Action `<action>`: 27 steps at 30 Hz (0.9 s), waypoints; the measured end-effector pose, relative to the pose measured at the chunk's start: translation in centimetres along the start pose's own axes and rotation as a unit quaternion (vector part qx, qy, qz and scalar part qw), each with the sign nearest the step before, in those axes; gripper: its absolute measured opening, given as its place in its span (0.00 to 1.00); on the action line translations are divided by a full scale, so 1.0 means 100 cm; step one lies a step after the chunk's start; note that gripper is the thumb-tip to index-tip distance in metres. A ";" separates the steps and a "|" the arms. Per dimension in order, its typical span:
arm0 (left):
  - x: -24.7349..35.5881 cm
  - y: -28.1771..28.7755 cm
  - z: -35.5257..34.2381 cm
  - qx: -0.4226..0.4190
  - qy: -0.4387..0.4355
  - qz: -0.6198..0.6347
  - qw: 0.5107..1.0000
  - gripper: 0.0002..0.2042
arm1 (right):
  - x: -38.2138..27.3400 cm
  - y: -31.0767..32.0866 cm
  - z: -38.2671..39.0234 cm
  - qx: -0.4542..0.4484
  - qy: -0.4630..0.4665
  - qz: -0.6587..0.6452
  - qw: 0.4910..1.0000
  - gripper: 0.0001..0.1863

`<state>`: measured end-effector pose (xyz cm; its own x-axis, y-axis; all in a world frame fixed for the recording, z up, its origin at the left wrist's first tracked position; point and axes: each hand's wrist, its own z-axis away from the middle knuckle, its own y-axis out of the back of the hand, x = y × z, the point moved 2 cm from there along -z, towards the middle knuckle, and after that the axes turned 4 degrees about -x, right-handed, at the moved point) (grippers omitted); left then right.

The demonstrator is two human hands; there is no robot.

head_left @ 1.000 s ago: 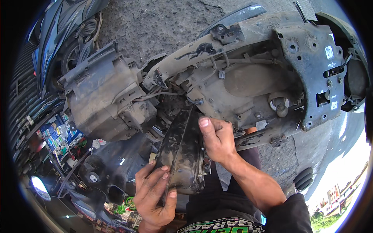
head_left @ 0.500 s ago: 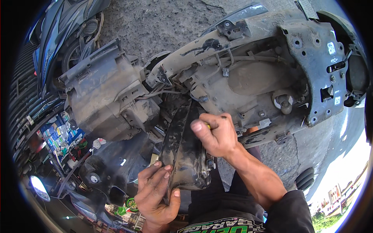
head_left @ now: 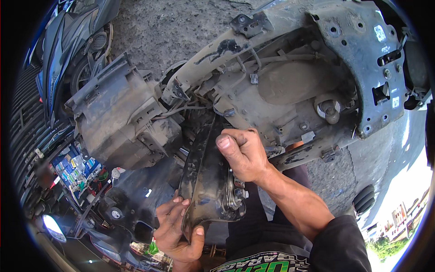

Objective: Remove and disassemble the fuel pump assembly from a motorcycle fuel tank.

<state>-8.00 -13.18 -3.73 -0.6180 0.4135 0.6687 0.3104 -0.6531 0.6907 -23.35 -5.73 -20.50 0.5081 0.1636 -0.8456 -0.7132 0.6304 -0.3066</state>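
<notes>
A black metal tank (head_left: 209, 195) with a flanged seam, worn and scuffed, sits tilted at the lower middle. A metal fitting (head_left: 239, 195) with a bolt is on its right side. My left hand (head_left: 174, 231) grips the tank's lower left flange, thumb on the near side and fingers along the edge. Over the tank's upper right part, my right hand (head_left: 244, 154) is closed in a fist with the thumb on top. What it holds is hidden by the fingers. The tank's upper end lies beside the dusty scooter frame (head_left: 235, 50).
A dusty grey plastic storage box (head_left: 118, 109) lies left of the tank, with cables (head_left: 181, 110) running between it and the frame. A blue-black scooter (head_left: 68, 50) stands at the far left. Shelves of small packets (head_left: 74, 165) are at the left. Rough pavement (head_left: 167, 31) lies behind.
The view has shifted slightly, so the frame sits higher and further left. A bit of yellow in my right fist no longer shows. Both hands keep their grips.
</notes>
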 end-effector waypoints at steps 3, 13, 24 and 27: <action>-0.001 0.000 -0.002 -0.008 -0.019 -0.013 1.000 0.23 | 0.008 0.001 0.006 0.042 -0.058 -0.034 0.997 0.36; 0.002 0.002 -0.009 -0.021 -0.014 -0.017 1.000 0.21 | -0.081 0.055 0.049 0.005 -0.188 0.177 0.966 0.28; 0.022 -0.008 0.013 -0.129 -0.092 -0.044 0.986 0.24 | -0.044 0.048 0.045 -0.242 -0.197 0.237 0.920 0.25; 0.017 -0.014 0.023 -0.137 -0.108 -0.051 0.983 0.25 | -0.038 0.046 0.043 -0.305 -0.136 0.290 0.897 0.20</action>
<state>-7.82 -10.13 -2.93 -0.4591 0.5914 0.6629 0.0296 -0.7356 0.6768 -26.46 -0.22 -16.79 0.0070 0.5612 -0.8277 -0.9849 -0.1394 -0.1028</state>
